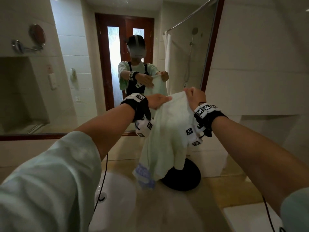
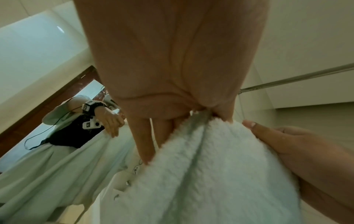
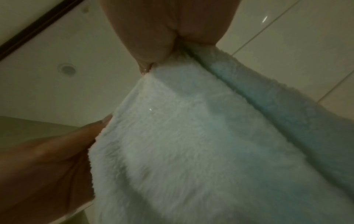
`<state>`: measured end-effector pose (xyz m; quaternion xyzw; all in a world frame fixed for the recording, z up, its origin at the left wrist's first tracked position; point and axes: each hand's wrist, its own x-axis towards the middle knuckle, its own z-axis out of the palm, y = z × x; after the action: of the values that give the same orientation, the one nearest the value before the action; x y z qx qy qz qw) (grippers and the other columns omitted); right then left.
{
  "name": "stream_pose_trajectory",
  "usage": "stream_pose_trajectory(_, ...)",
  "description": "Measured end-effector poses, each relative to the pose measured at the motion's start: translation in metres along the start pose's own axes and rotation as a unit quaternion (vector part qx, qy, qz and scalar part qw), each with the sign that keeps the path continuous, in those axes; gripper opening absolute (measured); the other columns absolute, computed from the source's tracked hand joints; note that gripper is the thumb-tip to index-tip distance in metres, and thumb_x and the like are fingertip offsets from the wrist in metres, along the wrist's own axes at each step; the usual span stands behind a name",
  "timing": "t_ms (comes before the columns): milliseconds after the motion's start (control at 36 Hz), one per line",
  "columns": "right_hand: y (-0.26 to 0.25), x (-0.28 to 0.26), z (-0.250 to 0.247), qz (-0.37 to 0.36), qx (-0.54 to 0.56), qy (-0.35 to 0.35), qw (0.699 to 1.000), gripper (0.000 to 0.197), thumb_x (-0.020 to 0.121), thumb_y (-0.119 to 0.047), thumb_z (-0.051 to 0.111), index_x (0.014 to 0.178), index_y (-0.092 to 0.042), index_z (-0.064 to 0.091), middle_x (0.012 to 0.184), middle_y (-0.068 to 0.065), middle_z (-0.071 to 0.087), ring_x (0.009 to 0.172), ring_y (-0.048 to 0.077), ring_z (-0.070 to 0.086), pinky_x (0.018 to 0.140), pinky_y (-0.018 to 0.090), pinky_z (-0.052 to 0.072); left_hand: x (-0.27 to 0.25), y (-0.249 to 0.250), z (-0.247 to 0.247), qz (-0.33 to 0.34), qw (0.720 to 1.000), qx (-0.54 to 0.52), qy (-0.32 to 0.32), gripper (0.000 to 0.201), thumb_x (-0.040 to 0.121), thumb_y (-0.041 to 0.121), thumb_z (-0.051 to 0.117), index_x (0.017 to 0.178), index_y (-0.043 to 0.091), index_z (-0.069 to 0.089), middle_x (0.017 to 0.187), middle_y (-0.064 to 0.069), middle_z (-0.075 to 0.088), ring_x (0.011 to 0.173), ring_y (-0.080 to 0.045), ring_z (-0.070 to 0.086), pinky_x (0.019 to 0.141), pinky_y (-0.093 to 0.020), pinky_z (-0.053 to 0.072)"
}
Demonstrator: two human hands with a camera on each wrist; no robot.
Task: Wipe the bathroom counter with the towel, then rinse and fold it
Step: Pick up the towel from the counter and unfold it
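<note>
Currently held aloft above the table [image 1: 225, 186], well clear of it: pale green towel [image 1: 167, 131], suspended from its top edge at about 12 o'clock in the head view, long axis hanging straight down toward 6 o'clock, lower hem ending over the black round base [image 1: 187, 178] and just right of the white sink [image 1: 120, 190]. Right hand [image 1: 194, 96] at the towel's upper right corner, fingers [image 3: 153, 50] pressed together and pinching the edge. Left hand [image 1: 157, 100] at roughly 9 o'clock from that corner, fingers [image 2: 145, 145] extended along the top edge, with a fold of terry caught in the crook between thumb and palm. Judged as the fold stage: top edge bunched between two hands set close together, so the coming move likely turns on drawing the left hand out toward 9 o'clock along that edge to square the cloth. Left hand nearer the free edge; right hand anchoring. Shown only in the left wrist view: the trapped fold at the thumb base and the right hand touching the towel's far side. Shown only in the right wrist view: the tight pinch. Shown only in the head view: the hem's clearance from the table.
</note>
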<state>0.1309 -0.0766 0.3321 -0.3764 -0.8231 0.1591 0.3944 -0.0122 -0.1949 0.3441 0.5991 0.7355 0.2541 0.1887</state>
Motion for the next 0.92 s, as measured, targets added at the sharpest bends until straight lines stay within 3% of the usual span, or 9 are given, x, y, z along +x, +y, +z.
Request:
stream_pose_trajectory(56, -0.002, -0.003, -0.004, 0.008, -0.002, 0.014, 1.0, 0.045, 0.102, -0.03, 0.038, 0.06, -0.015, 0.039, 0.062, 0.0, 0.044, 0.074, 0.023, 0.047, 0.059, 0.028, 0.02, -0.007, 0.0, 0.001, -0.007, 1.0, -0.013, -0.024, 0.055, 0.097, 0.054, 0.032, 0.129, 0.014, 0.052, 0.11, -0.004, 0.057, 0.097, -0.019, 0.056, 0.076, -0.023, 0.048)
stream_pose_trajectory(167, -0.009, -0.01, -0.015, 0.023, 0.007, 0.047, 0.999, 0.046, 0.102, -0.027, 0.036, 0.058, -0.018, 0.03, 0.06, -0.005, 0.035, 0.075, 0.02, 0.043, 0.058, 0.026, 0.018, -0.02, -0.008, -0.001, -0.011, 0.997, 0.068, -0.024, 0.057, 0.085, 0.062, 0.052, 0.123, 0.019, 0.057, 0.117, 0.001, 0.061, 0.102, -0.017, 0.058, 0.091, -0.027, 0.042)
stream_pose_trajectory(333, -0.025, -0.025, -0.028, 0.008, 0.0, 0.064, 0.998, 0.045, 0.103, -0.03, 0.036, 0.059, -0.021, 0.03, 0.062, -0.007, 0.035, 0.077, 0.019, 0.044, 0.061, 0.024, 0.021, -0.041, -0.008, -0.004, -0.031, 0.991, 0.088, -0.092, 0.046, 0.082, 0.04, 0.07, 0.119, 0.015, 0.06, 0.112, 0.0, 0.063, 0.103, -0.02, 0.06, 0.09, -0.028, 0.046)
stream_pose_trajectory(444, -0.028, -0.04, -0.038, 0.014, -0.005, 0.083, 0.996, 0.045, 0.103, -0.03, 0.036, 0.059, -0.02, 0.028, 0.061, -0.006, 0.034, 0.077, 0.019, 0.043, 0.062, 0.025, 0.021, -0.051, -0.015, 0.008, -0.045, 0.987, 0.082, -0.132, 0.044, 0.087, 0.021, 0.066, 0.126, 0.006, 0.055, 0.113, -0.005, 0.06, 0.1, -0.02, 0.055, 0.078, -0.022, 0.048)
stream_pose_trajectory(500, -0.024, -0.047, -0.042, 0.023, -0.009, 0.086, 0.996, 0.045, 0.103, -0.03, 0.037, 0.059, -0.02, 0.028, 0.061, -0.006, 0.034, 0.077, 0.02, 0.042, 0.063, 0.026, 0.021, -0.054, -0.02, 0.014, -0.04, 0.988, 0.09, -0.122, 0.046, 0.086, 0.02, 0.067, 0.128, 0.006, 0.054, 0.117, -0.005, 0.059, 0.103, -0.019, 0.054, 0.086, -0.026, 0.046)
stream_pose_trajectory(583, -0.01, -0.058, -0.051, 0.06, 0.003, 0.109, 0.992, 0.041, 0.102, -0.03, 0.037, 0.064, -0.016, 0.036, 0.068, -0.001, 0.044, 0.079, 0.018, 0.043, 0.064, 0.025, 0.024, -0.063, -0.026, 0.023, -0.051, 0.982, 0.065, -0.169, 0.049, 0.079, 0.023, 0.075, 0.124, 0.015, 0.056, 0.127, -0.002, 0.059, 0.111, -0.02, 0.058, 0.1, -0.033, 0.045)
stream_pose_trajectory(722, 0.014, -0.082, -0.067, 0.109, -0.004, 0.107, 0.988, 0.038, 0.102, -0.03, 0.036, 0.075, -0.005, 0.048, 0.083, 0.016, 0.054, 0.083, 0.027, 0.049, 0.076, 0.034, 0.037, -0.073, -0.031, 0.039, -0.028, 0.982, 0.14, -0.125, 0.035, 0.075, 0.034, 0.077, 0.104, 0.026, 0.058, 0.102, 0.003, 0.064, 0.098, -0.022, 0.062, 0.091, -0.033, 0.048)
stream_pose_trajectory(833, 0.033, -0.1, -0.073, 0.15, -0.026, 0.083, 0.985, 0.047, 0.102, -0.034, 0.034, 0.103, 0.006, 0.057, 0.113, 0.026, 0.061, 0.105, 0.035, 0.056, 0.083, 0.034, 0.04, -0.059, -0.04, 0.05, -0.031, 0.976, 0.189, -0.103, 0.08, 0.044, 0.069, 0.066, 0.108, 0.023, 0.062, 0.116, -0.001, 0.062, 0.106, -0.025, 0.059, 0.101, -0.041, 0.045)
stream_pose_trajectory(917, 0.048, -0.109, -0.074, 0.183, -0.049, 0.072, 0.979, 0.051, 0.103, -0.036, 0.031, 0.11, 0.009, 0.055, 0.118, 0.027, 0.059, 0.108, 0.037, 0.056, 0.085, 0.035, 0.041, -0.068, -0.03, 0.051, -0.037, 0.974, 0.199, -0.105, 0.085, 0.051, 0.069, 0.066, 0.115, 0.013, 0.063, 0.125, -0.007, 0.058, 0.112, -0.029, 0.055, 0.103, -0.043, 0.042)
